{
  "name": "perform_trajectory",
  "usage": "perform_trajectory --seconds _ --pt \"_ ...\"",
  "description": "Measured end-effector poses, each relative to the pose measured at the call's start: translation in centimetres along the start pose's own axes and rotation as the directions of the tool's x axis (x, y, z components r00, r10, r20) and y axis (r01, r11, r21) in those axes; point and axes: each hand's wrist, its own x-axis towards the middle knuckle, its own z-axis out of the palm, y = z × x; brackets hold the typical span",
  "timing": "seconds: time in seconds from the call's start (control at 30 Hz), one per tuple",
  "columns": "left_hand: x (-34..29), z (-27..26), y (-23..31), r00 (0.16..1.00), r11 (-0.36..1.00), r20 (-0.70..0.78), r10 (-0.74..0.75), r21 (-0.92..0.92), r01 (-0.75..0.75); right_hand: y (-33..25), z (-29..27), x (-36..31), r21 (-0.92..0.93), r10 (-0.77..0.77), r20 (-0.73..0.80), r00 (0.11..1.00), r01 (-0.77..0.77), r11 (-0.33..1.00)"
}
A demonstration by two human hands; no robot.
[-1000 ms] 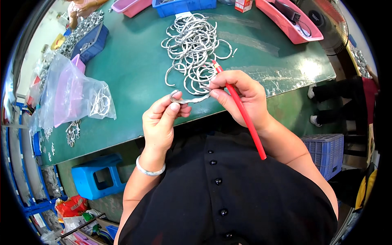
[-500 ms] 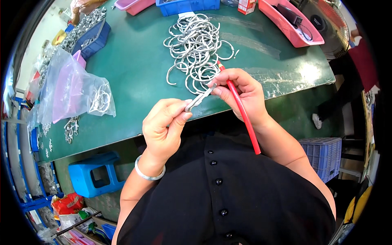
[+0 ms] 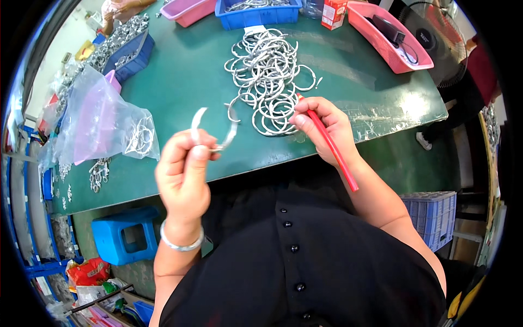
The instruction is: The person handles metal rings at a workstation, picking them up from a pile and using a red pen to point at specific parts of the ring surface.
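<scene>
My left hand, raised over the table's front edge, is closed on an open silver bangle. The bangle's two ends point away from me, and part of its curve is hidden by my fingers. In my right hand is a long red pencil, slanting from a yellow-banded far end down past my wrist. My right fingertips are near the front of a tangled pile of silver bangles. The pencil and the held bangle are apart.
On the green table, a blue bin and pink baskets stand at the back. A clear plastic bag lies left, near a dark blue bin of metal parts. A blue stool stands below; another person's hand shows far left.
My left hand has moved left and toward me with the bangle, away from my right hand. The bangle has turned so its gap faces away. My right hand still holds the red pencil.
</scene>
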Motion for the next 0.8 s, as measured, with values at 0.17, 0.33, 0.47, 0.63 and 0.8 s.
perform_trajectory --seconds 0.17,0.33,0.47,0.63,0.8 --pt "2.0 -6.1 3.6 0.909 0.84 -0.113 0.4 0.442 -0.315 1.6 -1.2 2.3 -0.398 -0.277 0.013 0.961 0.26 0.88" --pt "5.8 -12.3 8.4 0.751 0.462 -0.073 0.657 0.826 -0.323 0.9 -1.7 4.3 -0.567 -0.304 0.054 0.951 0.28 0.775" --pt "8.2 -15.7 8.4 0.823 0.257 0.027 0.567 0.944 -0.208 1.0 -1.5 6.4 -0.672 -0.406 0.218 0.888 0.438 0.598" --pt "9.9 -19.7 7.0 0.927 0.429 -0.13 0.352 0.903 -0.036 1.7 -1.0 8.3 -0.701 -0.319 0.345 0.883 0.468 0.538" --pt "10.8 -20.7 6.6 0.981 0.556 -0.119 0.152 0.831 0.014 2.0 -1.0 9.2 -0.723 -0.323 0.372 0.87 0.49 0.487"
